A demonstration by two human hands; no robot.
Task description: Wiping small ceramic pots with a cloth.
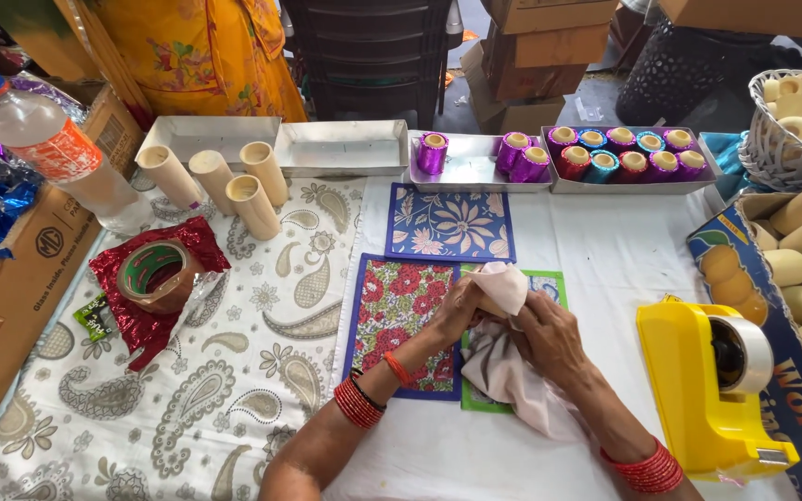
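Both hands, left hand (457, 311) and right hand (545, 339), close around a pale cloth (503, 362) over the desk (605, 250), where loose folds could knock the yellow tape dispenser (712, 390) just beside, or drag the three patterned cards (450, 223), four bare tubes (211, 176) beyond

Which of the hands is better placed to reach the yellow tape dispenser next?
Probably the right hand: it lies nearer the yellow tape dispenser. The left hand sits farther off; both hold the pale cloth.
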